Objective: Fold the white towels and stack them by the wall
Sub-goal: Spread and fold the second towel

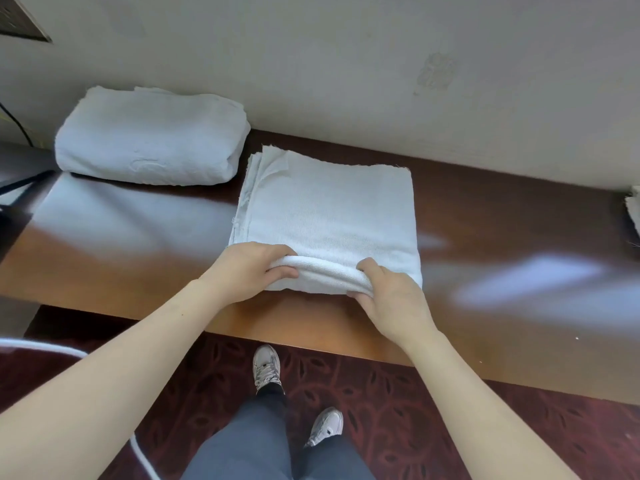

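A person's left hand and right hand both grip the rolled near edge of a half-folded white towel on the wooden bench, its far edge just short of the wall. One finished folded towel sits against the wall to the left; another white cloth peeks in near the wall at far right. A final fold and the stacking appear to remain. Bare bench toward the wall leaves room; the front edge lies close under the hands.
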A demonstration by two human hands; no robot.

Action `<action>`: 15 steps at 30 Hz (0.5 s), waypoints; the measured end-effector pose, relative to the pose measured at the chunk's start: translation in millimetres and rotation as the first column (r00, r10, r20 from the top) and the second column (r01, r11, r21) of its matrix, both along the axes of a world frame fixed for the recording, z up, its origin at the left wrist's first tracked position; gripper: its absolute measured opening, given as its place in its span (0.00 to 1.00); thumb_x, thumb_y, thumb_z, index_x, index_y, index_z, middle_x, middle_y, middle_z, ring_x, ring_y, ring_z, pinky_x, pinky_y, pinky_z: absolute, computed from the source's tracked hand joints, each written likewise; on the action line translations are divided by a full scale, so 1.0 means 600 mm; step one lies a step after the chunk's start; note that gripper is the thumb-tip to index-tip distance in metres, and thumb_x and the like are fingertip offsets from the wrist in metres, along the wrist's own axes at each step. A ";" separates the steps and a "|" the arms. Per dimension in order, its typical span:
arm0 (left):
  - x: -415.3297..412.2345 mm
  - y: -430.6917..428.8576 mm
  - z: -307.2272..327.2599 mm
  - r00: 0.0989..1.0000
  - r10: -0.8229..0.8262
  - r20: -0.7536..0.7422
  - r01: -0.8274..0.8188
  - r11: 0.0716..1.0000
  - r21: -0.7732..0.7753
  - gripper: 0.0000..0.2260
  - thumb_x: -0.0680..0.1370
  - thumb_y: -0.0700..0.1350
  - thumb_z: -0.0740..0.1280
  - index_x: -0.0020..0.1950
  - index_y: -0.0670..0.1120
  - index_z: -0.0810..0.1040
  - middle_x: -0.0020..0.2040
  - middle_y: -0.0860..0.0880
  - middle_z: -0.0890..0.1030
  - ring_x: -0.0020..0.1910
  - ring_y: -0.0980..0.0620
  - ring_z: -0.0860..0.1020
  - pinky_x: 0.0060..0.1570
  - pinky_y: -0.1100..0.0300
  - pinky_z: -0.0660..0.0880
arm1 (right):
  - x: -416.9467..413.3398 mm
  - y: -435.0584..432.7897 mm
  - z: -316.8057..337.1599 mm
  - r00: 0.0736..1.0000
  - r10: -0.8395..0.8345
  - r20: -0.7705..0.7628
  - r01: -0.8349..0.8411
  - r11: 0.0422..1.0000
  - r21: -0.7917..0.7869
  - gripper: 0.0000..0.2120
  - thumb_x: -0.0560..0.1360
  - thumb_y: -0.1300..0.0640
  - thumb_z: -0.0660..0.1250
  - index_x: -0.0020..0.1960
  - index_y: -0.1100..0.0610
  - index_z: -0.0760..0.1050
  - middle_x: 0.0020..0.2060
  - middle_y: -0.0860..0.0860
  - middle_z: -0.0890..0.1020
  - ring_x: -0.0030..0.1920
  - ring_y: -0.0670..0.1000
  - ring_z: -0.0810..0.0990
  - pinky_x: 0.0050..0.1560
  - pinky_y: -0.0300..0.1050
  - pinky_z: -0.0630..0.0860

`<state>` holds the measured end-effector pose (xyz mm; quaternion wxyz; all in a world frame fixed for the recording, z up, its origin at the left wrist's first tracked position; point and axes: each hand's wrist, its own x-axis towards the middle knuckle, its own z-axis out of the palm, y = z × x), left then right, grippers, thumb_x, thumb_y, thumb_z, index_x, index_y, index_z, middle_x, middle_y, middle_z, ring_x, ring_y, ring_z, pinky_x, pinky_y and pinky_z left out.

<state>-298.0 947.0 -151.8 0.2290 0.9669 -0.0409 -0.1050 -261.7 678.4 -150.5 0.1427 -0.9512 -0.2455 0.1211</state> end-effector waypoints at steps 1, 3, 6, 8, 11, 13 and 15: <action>0.008 0.004 0.007 0.999 -0.007 -0.032 0.007 1.000 -0.019 0.15 0.77 0.65 0.63 0.56 0.57 0.77 0.39 0.58 0.79 0.39 0.58 0.75 0.38 0.64 0.67 | 0.010 0.001 0.011 0.999 -0.023 -0.044 0.023 1.000 0.013 0.16 0.78 0.44 0.66 0.61 0.51 0.69 0.42 0.49 0.80 0.43 0.57 0.78 0.43 0.50 0.73; 0.018 0.011 0.017 0.999 -0.005 -0.054 0.002 0.999 -0.040 0.17 0.75 0.66 0.64 0.56 0.57 0.76 0.43 0.59 0.81 0.41 0.60 0.77 0.41 0.63 0.69 | 0.030 0.004 0.034 0.993 -0.032 -0.116 0.035 0.999 0.025 0.15 0.79 0.42 0.64 0.61 0.49 0.69 0.43 0.48 0.80 0.44 0.54 0.76 0.43 0.48 0.70; 0.018 0.015 0.017 0.986 0.007 0.169 -0.011 1.000 0.018 0.23 0.73 0.67 0.64 0.60 0.54 0.75 0.48 0.57 0.83 0.47 0.55 0.80 0.43 0.62 0.70 | 0.063 0.012 0.065 0.980 -0.033 -0.198 0.034 0.999 0.001 0.14 0.79 0.40 0.63 0.57 0.49 0.70 0.40 0.48 0.79 0.42 0.53 0.74 0.41 0.48 0.68; 0.014 0.013 0.013 0.927 -0.021 0.373 0.002 0.999 0.051 0.19 0.75 0.65 0.64 0.57 0.53 0.75 0.49 0.55 0.82 0.47 0.52 0.81 0.45 0.60 0.73 | 0.090 0.019 0.080 0.966 -0.050 -0.254 0.041 0.998 -0.040 0.13 0.79 0.39 0.61 0.54 0.47 0.70 0.38 0.47 0.78 0.41 0.52 0.74 0.39 0.46 0.68; 0.015 0.017 0.003 0.867 -0.164 0.471 0.104 0.983 0.151 0.19 0.74 0.66 0.65 0.55 0.53 0.76 0.60 0.53 0.80 0.54 0.50 0.79 0.53 0.55 0.75 | 0.130 0.027 0.099 0.927 -0.083 -0.365 0.062 0.996 -0.069 0.11 0.79 0.37 0.59 0.52 0.44 0.71 0.40 0.44 0.79 0.43 0.49 0.77 0.40 0.44 0.71; 0.027 0.032 0.000 0.898 -0.186 0.398 0.116 0.974 0.194 0.25 0.70 0.71 0.66 0.58 0.55 0.75 0.63 0.53 0.77 0.56 0.50 0.77 0.54 0.53 0.75 | 0.156 0.033 0.107 0.906 -0.090 -0.413 0.060 0.994 -0.086 0.12 0.79 0.37 0.59 0.50 0.44 0.73 0.42 0.44 0.80 0.45 0.48 0.78 0.44 0.44 0.74; 0.049 0.051 -0.001 0.921 -0.146 0.362 0.085 0.980 0.180 0.27 0.68 0.71 0.67 0.59 0.56 0.74 0.59 0.55 0.78 0.51 0.51 0.78 0.51 0.56 0.74 | 0.177 0.036 0.113 0.884 -0.099 -0.456 0.063 0.994 -0.093 0.12 0.78 0.37 0.59 0.51 0.43 0.74 0.44 0.43 0.81 0.47 0.46 0.79 0.50 0.45 0.76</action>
